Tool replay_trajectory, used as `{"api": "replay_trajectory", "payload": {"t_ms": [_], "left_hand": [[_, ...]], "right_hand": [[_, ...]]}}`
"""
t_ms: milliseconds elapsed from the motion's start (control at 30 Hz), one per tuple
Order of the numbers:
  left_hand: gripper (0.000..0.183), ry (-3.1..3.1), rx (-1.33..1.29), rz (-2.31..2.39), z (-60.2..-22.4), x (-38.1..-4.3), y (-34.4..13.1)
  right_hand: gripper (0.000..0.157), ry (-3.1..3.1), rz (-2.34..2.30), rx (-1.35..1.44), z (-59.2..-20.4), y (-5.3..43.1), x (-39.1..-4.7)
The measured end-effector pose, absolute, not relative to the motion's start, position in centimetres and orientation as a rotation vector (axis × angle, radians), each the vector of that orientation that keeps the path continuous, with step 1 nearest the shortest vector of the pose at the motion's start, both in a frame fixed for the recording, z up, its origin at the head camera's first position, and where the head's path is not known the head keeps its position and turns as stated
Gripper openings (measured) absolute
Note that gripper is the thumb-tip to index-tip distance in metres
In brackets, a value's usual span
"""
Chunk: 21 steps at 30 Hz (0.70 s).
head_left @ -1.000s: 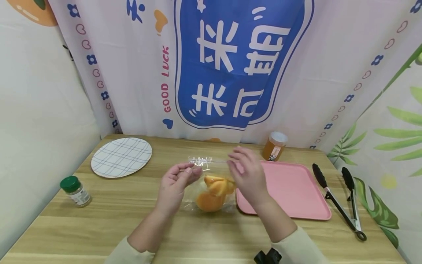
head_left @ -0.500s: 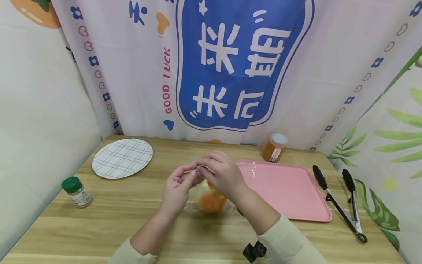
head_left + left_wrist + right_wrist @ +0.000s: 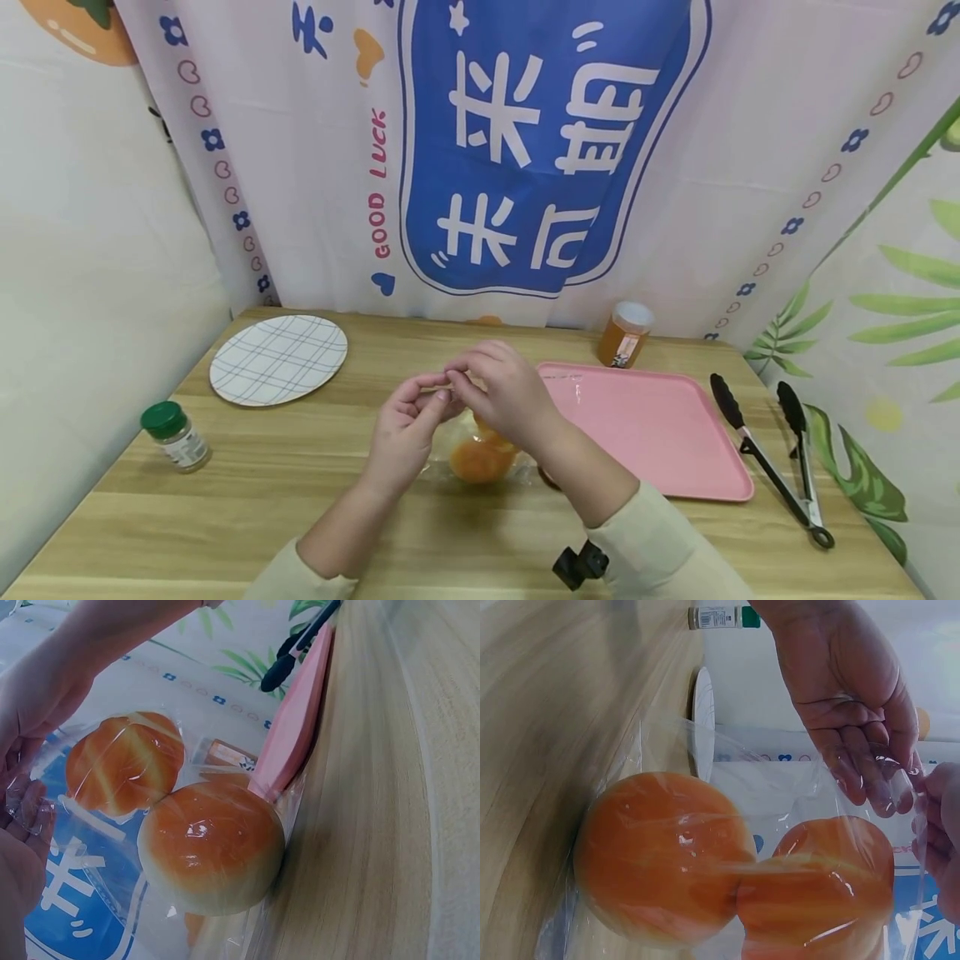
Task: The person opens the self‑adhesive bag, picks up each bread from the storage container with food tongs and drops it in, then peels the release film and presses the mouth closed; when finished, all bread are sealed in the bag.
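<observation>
A clear plastic bag (image 3: 731, 746) stands on the table with two bread rolls inside. The round bun (image 3: 214, 844) sits low in it, and a second, ridged roll (image 3: 126, 761) rests above. At the bag's top left corner, my left hand (image 3: 401, 429) pinches the edge between thumb and fingers. Right beside it, the right hand (image 3: 510, 400) pinches the same edge, its fingertips meeting the left ones. The right hand and forearm cover part of the bag in the head view. Through the film, the left hand's fingers (image 3: 859, 769) show in the right wrist view.
A pink tray (image 3: 652, 433) lies to the right, with black-tipped tongs (image 3: 780, 467) beyond it. Behind the tray stands a jar of amber contents (image 3: 624, 337). On the left are a checked plate (image 3: 279, 360) and a green-capped seasoning bottle (image 3: 176, 436).
My right hand has moved left along the bag's top edge, from its right end to beside the left hand. Over the last half second both hands have barely moved.
</observation>
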<state>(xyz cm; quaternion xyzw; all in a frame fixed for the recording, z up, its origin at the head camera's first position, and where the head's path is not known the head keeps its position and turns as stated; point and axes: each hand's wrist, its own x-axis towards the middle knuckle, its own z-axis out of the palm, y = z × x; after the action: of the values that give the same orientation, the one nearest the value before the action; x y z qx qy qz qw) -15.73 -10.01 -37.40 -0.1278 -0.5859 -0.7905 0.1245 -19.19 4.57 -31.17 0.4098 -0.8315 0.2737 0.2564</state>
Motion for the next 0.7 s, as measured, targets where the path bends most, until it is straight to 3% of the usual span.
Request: {"api": "replay_trajectory", "payload": {"t_ms": [133,267,433,700], "left_hand": [[0.032,-1.698,-0.396,-2.3,-37.5,-15.7,-10.0],[0.018,-1.689,-0.436,-2.295,-37.5,-15.8,-10.0],[0.022,-1.757,-0.347,-2.282,-37.4,-15.8,-10.2],[0.021,-1.821,-0.237,-2.267,-37.1,-15.8,-10.7]], "right_hand": [[0.006,-2.299,0.854,1.053,-31.2,4.3,-19.1],[0.009,-2.366,1.013,0.963,-31.2,4.2,-19.1],[0.014,-2.416,1.212,0.827,-31.3,4.7,-19.3],[0.01,-2.396,1.057,0.789,-31.8,6.6,-19.5]]}}
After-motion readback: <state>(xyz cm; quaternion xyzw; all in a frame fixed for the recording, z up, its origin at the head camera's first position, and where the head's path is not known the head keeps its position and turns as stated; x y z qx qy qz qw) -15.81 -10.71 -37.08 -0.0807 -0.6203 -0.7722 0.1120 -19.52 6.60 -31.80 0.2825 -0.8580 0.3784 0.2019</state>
